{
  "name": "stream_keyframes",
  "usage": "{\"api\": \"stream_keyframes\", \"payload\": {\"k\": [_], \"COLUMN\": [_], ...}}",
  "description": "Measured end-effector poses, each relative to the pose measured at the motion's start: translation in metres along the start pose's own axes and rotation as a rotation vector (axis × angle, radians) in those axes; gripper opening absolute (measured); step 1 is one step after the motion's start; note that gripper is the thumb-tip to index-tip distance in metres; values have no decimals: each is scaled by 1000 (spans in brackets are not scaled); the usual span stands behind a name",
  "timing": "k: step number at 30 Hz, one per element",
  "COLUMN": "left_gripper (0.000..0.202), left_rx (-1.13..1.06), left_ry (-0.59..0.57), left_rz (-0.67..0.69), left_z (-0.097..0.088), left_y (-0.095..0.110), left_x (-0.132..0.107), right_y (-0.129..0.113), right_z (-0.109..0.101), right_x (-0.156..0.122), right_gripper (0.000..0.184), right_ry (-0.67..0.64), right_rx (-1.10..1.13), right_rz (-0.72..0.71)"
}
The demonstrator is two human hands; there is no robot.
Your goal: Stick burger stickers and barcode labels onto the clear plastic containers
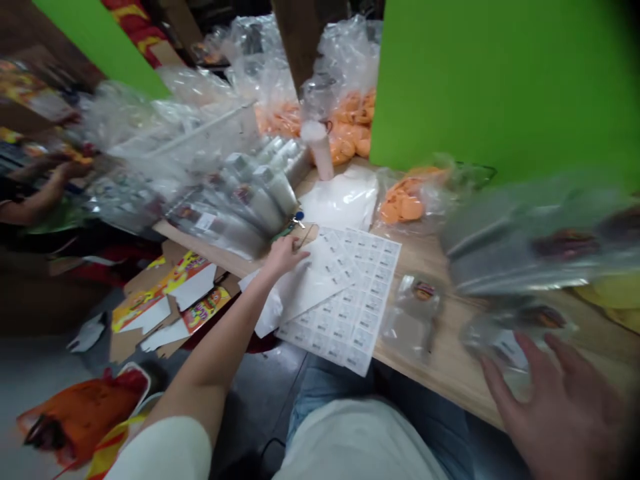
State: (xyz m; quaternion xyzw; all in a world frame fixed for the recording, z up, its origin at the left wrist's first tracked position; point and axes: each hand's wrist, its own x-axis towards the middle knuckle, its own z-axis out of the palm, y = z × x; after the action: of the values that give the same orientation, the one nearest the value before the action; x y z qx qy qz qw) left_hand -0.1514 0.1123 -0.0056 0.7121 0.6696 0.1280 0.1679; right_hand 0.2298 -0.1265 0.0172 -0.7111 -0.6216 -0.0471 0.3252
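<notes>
At the near right, the right hand (pixel 555 417) is spread wide open, with the fingers parted, just below a blurred clear plastic bag (pixel 515 327); whether the bag is touched cannot be told. The left hand (pixel 285 257) is laid on a white paper sheet (pixel 305 287), with the fingers slightly bent, and whether the sheet is pinched cannot be told. That sheet is overlapped with a white sheet of printed labels (pixel 345 300) on a pale wooden table (pixel 440 353). Farther off, orange discs in clear plastic bags (pixel 350 127) are heaped before a bright green panel (pixel 500 87), and silver cylinders in plastic sleeves (pixel 260 197) are stacked to the left. At the far left, a co-worker's hand (pixel 73 170) is seen.
</notes>
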Motion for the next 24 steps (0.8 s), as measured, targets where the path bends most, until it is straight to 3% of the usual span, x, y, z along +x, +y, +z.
{"api": "stream_keyframes", "payload": {"k": [2,4,6,9,11,14,18,24], "left_gripper": [55,56,51,34,22,24,28,21], "left_rx": [-9,-29,-55,-111,-162,-240,-369,-313], "left_ry": [-36,-77,-129,-240,-332,-461,-589,-450], "left_rz": [7,16,32,103,163,209,271,537], "left_z": [5,7,4,-9,-15,-16,-12,-27], "left_y": [-3,-3,-2,-5,-9,-11,-3,19], "left_x": [12,17,16,10,4,-10,-35,-63], "right_y": [-46,-98,-141,-173,-176,-174,-181,-188], "right_z": [27,72,122,172,179,165,156,159], "right_x": [15,31,43,42,30,18,31,48], "right_gripper": [41,34,34,39,37,27,25,24], "right_ry": [-126,-314,-388,-440,-463,-444,-287,-275], "right_rx": [131,307,347,290,277,371,466,547], "right_rz": [-117,-255,-307,-306,-318,-270,-119,-107]}}
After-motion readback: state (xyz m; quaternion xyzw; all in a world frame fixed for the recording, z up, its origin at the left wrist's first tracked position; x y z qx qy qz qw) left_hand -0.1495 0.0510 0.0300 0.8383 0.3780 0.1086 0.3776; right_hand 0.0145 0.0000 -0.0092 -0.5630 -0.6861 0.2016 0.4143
